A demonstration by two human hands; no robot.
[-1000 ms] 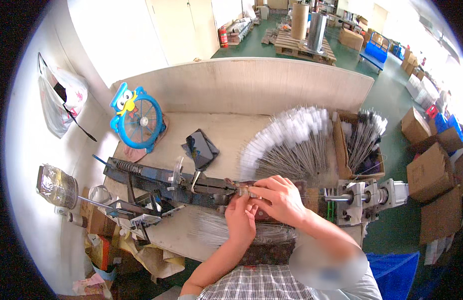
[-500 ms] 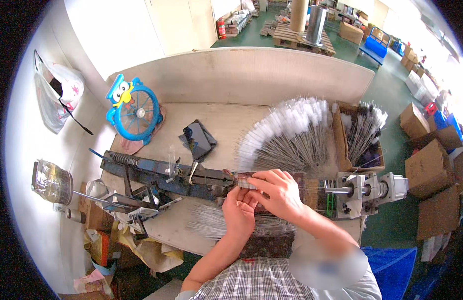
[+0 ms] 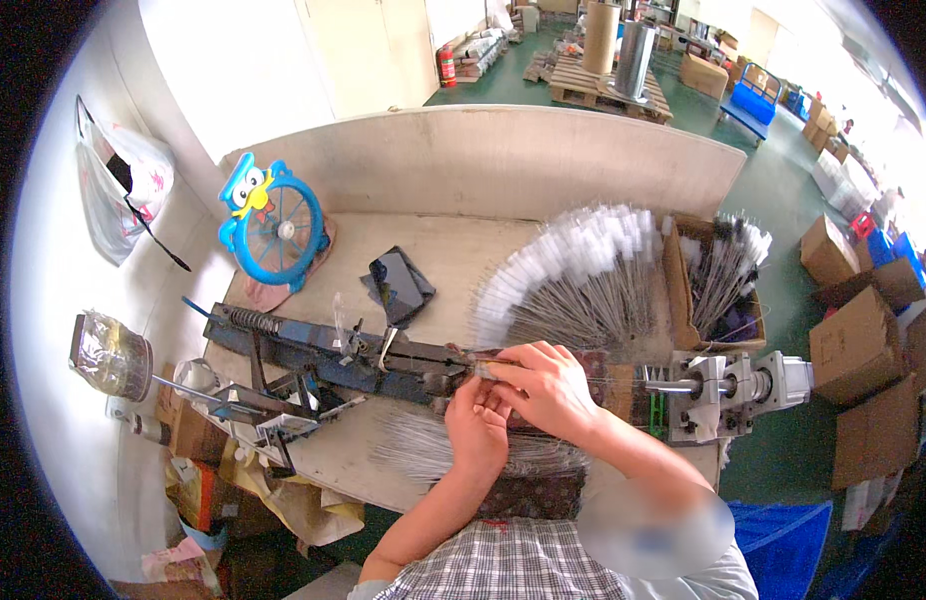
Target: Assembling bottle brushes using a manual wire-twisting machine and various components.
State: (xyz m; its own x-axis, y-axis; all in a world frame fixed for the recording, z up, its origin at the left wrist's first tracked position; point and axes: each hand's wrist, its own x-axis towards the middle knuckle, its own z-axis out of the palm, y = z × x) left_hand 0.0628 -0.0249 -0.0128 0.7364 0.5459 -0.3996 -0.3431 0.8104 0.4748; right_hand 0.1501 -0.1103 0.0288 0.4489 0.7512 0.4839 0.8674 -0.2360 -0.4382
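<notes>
Both my hands meet at the right end of a long dark metal clamp fixture (image 3: pixel 398 352) across the table. My left hand (image 3: pixel 477 425) has its fingers curled and fingertips pinched at the clamp's tip; what they hold is hidden. Coming over from the right, my right hand (image 3: pixel 548 390) pinches a small pale tuft (image 3: pixel 483 370), apparently bristles, against the left fingertips. Thin wires run from beneath the right hand toward a motor-driven spindle (image 3: pixel 673 384). In front of my hands lies a pile of loose pale wires (image 3: pixel 413 443).
Finished-looking white brushes (image 3: pixel 583 270) with wire stems fan out behind my hands. Beside them stands a cardboard box (image 3: pixel 680 285) of more brushes. A blue cartoon fan (image 3: pixel 279 230) and a dark phone-like slab (image 3: pixel 398 285) occupy the back left. A low board (image 3: pixel 483 160) edges the table's back.
My fingers have closed in more tightly over the pale tuft, the right fingertips shifting slightly left. The view has tilted a little; the fixture and brushes stay put.
</notes>
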